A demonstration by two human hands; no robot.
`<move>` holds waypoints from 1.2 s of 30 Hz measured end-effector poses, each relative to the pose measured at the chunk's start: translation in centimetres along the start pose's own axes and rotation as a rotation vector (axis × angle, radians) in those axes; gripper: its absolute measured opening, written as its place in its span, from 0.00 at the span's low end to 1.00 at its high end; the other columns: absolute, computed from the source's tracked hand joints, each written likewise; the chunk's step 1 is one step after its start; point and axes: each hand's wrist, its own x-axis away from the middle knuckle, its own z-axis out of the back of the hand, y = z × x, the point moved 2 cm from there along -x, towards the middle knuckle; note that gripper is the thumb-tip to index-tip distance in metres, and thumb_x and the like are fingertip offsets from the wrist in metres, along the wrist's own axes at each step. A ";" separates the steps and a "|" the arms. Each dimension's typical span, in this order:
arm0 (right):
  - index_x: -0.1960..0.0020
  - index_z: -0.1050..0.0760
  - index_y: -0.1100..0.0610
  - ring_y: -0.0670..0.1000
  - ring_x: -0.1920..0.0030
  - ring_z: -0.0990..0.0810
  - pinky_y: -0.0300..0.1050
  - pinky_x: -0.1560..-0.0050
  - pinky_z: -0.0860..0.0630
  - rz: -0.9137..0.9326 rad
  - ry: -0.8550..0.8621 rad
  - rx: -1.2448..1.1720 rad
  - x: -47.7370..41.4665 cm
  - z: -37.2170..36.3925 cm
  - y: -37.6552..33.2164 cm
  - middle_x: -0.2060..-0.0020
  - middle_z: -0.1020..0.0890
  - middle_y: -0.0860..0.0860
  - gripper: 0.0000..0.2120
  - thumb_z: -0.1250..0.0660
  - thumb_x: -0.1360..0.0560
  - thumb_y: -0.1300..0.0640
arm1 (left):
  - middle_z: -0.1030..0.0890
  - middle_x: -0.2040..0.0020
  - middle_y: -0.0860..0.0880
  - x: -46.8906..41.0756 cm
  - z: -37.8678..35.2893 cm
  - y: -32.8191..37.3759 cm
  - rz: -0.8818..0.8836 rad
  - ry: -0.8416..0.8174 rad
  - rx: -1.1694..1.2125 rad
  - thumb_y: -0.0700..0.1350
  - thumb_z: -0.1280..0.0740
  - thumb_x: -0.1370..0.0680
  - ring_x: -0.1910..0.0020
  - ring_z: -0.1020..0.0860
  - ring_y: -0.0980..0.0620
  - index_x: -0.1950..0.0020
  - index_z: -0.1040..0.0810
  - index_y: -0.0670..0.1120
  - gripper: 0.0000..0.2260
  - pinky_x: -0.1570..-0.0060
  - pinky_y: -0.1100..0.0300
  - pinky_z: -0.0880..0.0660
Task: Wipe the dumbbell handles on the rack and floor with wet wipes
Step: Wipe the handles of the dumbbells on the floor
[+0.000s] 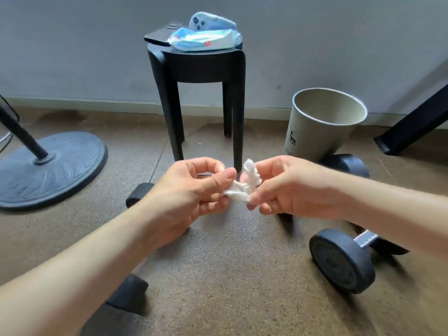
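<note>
Both hands [194, 190] [288, 187] pinch crumpled wipe [242, 189].

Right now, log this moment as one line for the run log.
left hand: pinches wet wipe | right hand: pinches wet wipe | dumbbell: on floor, untouched | wipes pack: on stool

A crumpled white wet wipe [242, 190] is held mid-air; a black dumbbell [341, 260] lies on the floor [230, 275].

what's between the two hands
A crumpled white wet wipe spans the gap, pinched by the left hand and the right hand; the head view shows it.
</note>
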 end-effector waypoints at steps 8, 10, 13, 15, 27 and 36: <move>0.57 0.25 0.56 0.44 0.64 0.23 0.35 0.68 0.30 0.308 0.202 -0.325 8.2 10.9 1.9 0.64 0.21 0.51 0.11 0.33 0.35 0.69 | 0.27 0.69 0.49 -8.3 -14.9 1.1 -0.059 -0.106 -0.125 0.47 0.29 0.31 0.72 0.34 0.54 0.60 0.28 0.47 0.08 0.73 0.63 0.41; 0.50 0.26 0.59 0.46 0.61 0.24 0.33 0.68 0.31 0.378 0.254 -0.616 9.5 12.9 3.1 0.58 0.22 0.53 0.14 0.34 0.35 0.68 | 0.23 0.68 0.49 -10.3 -17.6 0.5 -0.084 -0.186 -0.085 0.45 0.29 0.30 0.71 0.28 0.55 0.58 0.27 0.47 0.07 0.72 0.66 0.34; 0.47 0.21 0.59 0.46 0.61 0.27 0.33 0.68 0.31 0.430 0.388 -0.854 11.5 16.0 6.1 0.54 0.23 0.56 0.16 0.37 0.33 0.63 | 0.17 0.59 0.48 -12.5 -21.8 -2.4 -0.100 -0.330 -0.080 0.42 0.30 0.27 0.63 0.21 0.55 0.54 0.18 0.50 0.04 0.64 0.65 0.24; 0.41 0.25 0.60 0.49 0.61 0.26 0.34 0.70 0.30 0.432 0.546 -0.883 12.4 17.6 8.7 0.50 0.23 0.59 0.18 0.38 0.31 0.66 | 0.15 0.54 0.48 -13.1 -23.7 -4.9 -0.102 -0.374 -0.112 0.39 0.32 0.26 0.57 0.18 0.54 0.48 0.16 0.49 0.10 0.57 0.64 0.22; 0.46 0.18 0.62 0.50 0.53 0.20 0.44 0.54 0.26 0.099 0.858 -0.748 15.8 18.8 21.8 0.50 0.16 0.59 0.11 0.31 0.28 0.63 | 0.19 0.63 0.57 -16.8 -25.7 -19.6 -0.283 -0.163 -0.757 0.45 0.26 0.28 0.62 0.21 0.59 0.61 0.19 0.57 0.07 0.60 0.65 0.27; 0.47 0.23 0.65 0.49 0.63 0.19 0.40 0.68 0.24 0.091 1.147 -0.760 16.1 20.6 25.6 0.60 0.15 0.57 0.08 0.32 0.26 0.68 | 0.20 0.58 0.58 -17.4 -25.9 -22.2 -0.303 -0.219 -1.078 0.56 0.24 0.33 0.57 0.24 0.55 0.55 0.21 0.54 0.12 0.56 0.63 0.30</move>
